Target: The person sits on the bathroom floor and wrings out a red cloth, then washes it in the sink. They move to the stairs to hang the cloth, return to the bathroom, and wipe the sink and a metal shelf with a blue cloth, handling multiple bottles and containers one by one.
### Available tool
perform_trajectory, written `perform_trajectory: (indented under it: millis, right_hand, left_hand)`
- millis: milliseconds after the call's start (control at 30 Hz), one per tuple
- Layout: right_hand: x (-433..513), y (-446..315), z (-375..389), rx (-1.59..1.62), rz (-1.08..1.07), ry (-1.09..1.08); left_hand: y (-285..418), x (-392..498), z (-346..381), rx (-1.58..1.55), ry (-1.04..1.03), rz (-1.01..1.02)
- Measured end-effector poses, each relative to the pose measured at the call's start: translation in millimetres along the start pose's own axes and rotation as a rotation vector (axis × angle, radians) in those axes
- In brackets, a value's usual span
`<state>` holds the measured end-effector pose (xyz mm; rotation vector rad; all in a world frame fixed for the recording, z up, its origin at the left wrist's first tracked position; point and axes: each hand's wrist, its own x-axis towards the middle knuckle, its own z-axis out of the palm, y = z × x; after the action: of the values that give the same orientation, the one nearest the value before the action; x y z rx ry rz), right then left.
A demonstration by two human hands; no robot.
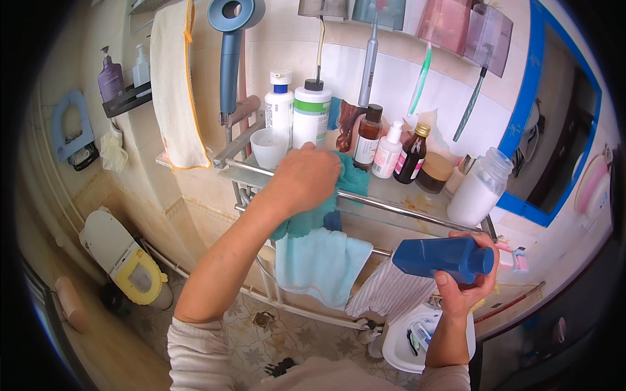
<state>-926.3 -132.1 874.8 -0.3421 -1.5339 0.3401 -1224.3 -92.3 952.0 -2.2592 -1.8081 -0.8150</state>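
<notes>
My left hand (313,173) grips a teal cleaning cloth (353,177) on the glass shelf (386,193), in front of a white bottle with a green band (313,110). Part of the cloth hangs over the chrome rail (381,204). In my right hand (464,293) is a dark blue bottle (435,256), tilted on its side before the shelf's right end. Along the shelf behind stand a brown bottle with a black cap (368,137), a white pump bottle (387,151), a gold-capped dark bottle (412,154) and a wooden-lidded jar (434,172).
A clear jar of white powder (480,190) stands at the shelf's right end, and a white cup (269,148) at its left. Toothbrushes (369,66) hang above. Below are a light blue towel (320,269), a striped cloth (391,291) and a washbasin (398,349). A toilet (129,269) is far left.
</notes>
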Motion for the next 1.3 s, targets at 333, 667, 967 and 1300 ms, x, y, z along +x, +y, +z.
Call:
perform_trajectory:
  millis: [333, 667, 967, 1300]
  right_hand:
    - [0, 2, -3, 0.039, -0.052, -0.080]
    - [14, -13, 8, 0.067, 0.015, -0.066]
    - [78, -11, 47, -0.029, -0.044, -0.040]
    - [126, 1, 135, -0.142, -0.207, -0.319]
  left_hand:
    - [-16, 57, 19, 0.057, -0.457, -0.001]
    - [-6, 36, -8, 0.112, -0.438, -0.037]
    - [-22, 33, -4, -0.018, -0.383, 0.010]
    - [-27, -48, -2, -1.385, 0.743, -0.017]
